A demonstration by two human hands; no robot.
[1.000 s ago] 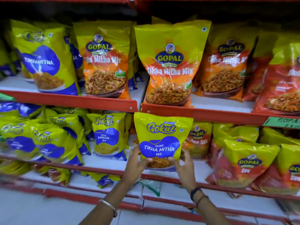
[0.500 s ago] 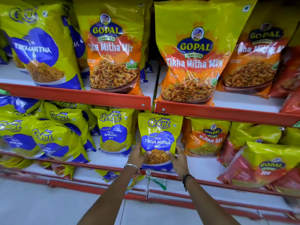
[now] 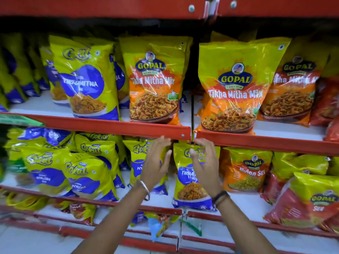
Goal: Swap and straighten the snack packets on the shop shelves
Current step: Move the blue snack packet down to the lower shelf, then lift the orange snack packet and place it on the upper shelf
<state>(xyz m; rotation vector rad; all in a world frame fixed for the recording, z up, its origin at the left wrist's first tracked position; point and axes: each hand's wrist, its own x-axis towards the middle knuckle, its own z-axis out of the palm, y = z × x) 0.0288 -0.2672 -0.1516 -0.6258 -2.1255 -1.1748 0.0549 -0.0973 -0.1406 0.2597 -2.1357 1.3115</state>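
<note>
A small yellow-and-blue Gokul Tikha Mitha Mix packet stands upright on the middle shelf, just right of the shelf joint. My left hand hovers beside its upper left edge with fingers spread and holds nothing. My right hand is in front of the packet's top and covers the logo. Its fingers curl toward the top edge under the red shelf lip, with the thumb apart from them. Behind my left hand stands a Gokul Nylon Sev packet.
Large Gopal Tikha Mitha Mix bags and a Gokul bag stand on the shelf above. A Gopal Nylon Sev packet stands right of my hands, and leaning Gokul packets are on the left. Loose packets lie on the bottom shelf.
Both hands have let go of the packet's bottom corners and risen to its top. The packet now stands on the shelf, and the view has moved closer.
</note>
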